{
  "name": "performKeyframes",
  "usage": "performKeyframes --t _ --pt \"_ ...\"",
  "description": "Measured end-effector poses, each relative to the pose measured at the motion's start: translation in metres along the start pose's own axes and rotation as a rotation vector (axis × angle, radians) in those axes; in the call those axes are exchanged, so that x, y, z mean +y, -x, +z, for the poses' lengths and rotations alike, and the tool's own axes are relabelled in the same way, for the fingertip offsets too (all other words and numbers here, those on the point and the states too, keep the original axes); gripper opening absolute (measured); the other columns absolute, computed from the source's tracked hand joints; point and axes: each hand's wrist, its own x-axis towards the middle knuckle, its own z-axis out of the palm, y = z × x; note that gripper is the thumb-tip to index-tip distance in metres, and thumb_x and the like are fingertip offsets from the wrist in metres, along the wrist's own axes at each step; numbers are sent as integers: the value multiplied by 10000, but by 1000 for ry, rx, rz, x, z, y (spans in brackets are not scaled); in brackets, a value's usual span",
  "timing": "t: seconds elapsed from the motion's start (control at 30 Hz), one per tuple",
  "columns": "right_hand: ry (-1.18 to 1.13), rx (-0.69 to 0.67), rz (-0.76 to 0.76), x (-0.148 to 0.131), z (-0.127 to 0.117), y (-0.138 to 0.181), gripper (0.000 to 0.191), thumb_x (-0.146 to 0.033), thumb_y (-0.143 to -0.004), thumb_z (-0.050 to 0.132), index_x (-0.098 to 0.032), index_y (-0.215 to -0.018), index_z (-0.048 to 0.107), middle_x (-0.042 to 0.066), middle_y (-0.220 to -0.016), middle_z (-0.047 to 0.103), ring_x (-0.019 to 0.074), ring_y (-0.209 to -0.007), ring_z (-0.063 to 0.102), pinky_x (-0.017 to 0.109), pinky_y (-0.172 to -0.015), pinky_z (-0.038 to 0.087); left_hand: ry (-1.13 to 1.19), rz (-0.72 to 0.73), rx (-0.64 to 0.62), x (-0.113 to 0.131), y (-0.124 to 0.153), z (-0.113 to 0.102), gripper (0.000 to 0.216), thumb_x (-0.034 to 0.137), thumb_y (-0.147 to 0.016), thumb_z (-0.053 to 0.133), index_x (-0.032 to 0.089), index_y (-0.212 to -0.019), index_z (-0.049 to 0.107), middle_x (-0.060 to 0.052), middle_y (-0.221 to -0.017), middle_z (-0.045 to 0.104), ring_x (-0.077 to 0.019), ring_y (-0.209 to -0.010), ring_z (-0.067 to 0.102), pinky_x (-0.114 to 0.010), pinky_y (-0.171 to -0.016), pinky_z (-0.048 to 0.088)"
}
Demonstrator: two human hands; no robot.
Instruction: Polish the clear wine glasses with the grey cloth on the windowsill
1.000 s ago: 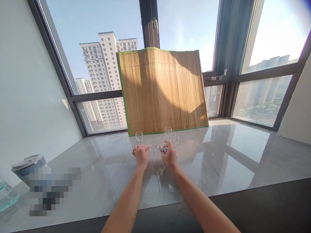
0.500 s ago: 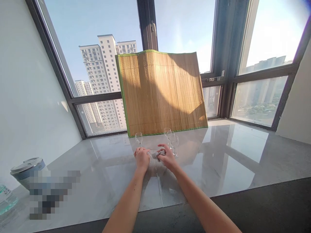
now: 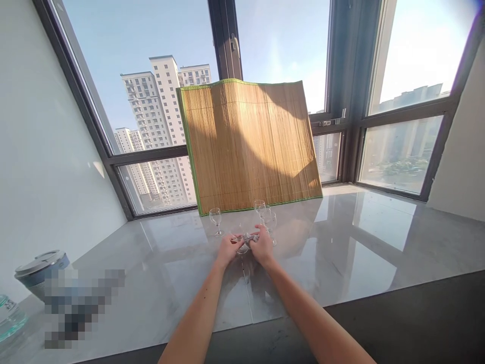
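Observation:
Low over the grey sill, my left hand (image 3: pixel 228 250) has its fingers closed on a small clear stemmed glass (image 3: pixel 241 248). Facing it, my right hand (image 3: pixel 262 247) pinches a crumpled grey cloth (image 3: pixel 250 237) against that glass, its index finger raised. Fingers and cloth hide part of the glass. Another stemmed glass (image 3: pixel 215 217) stands upright beyond my left hand. Several similar glasses (image 3: pixel 270 221) are grouped just behind my right hand, which partly covers them.
A bamboo mat (image 3: pixel 250 146) with green edging leans against the window. On the left are a lidded cup (image 3: pixel 41 268), a clear bottle (image 3: pixel 10 318) and a pixelated, unreadable patch. The glossy sill (image 3: pixel 170 288) ends at a dark front edge.
My left hand has moved right and slightly nearer me, bringing the held glass closer to my right hand's cloth. The standing glass at left is now uncovered. The view has shifted slightly.

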Motion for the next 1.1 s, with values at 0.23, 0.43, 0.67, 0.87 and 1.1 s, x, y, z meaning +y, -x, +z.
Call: performKeyframes --t 0.23,0.43,0.67,0.87,1.1 --pt "119 -147 -62 9 8 3 537 -66 -653 524 -204 -1171 497 31 -868 684 201 -757 639 292 -689 448 -123 31 78 -3 -2 3 438 243 -674 752 178 -1094 643 -52 -906 701 -148 -725 658 -264 -690 501" --pt "155 10 -52 -6 -2 6 472 -115 -698 490 -201 -1162 504 37 -883 674 201 -764 626 291 -689 429 -417 28 264 3 3 2 211 308 -698 712 184 -824 598 -15 -785 633 -160 -754 604 -255 -674 432" --pt "161 -85 -135 -13 -3 12 393 -105 -691 490 -233 -1058 549 -5 -846 670 173 -742 610 261 -682 403 -621 -93 288 8 5 -6 134 333 -770 634 202 -746 629 -40 -769 669 -183 -761 608 -260 -666 399" --pt "305 -328 -281 -12 0 19 377 -69 -706 493 -244 -1026 587 19 -942 656 176 -822 605 247 -699 395 -450 9 221 1 -3 -15 341 78 -779 483 212 -1017 688 -41 -907 724 -171 -879 646 -258 -787 439" --pt "504 -543 -498 -19 5 26 586 -52 -671 509 -241 -1226 528 64 -984 659 239 -1050 545 279 -749 403 -709 -82 574 1 3 -34 368 105 -793 483 207 -1098 663 -132 -1182 641 -275 -1126 549 -405 -938 403"
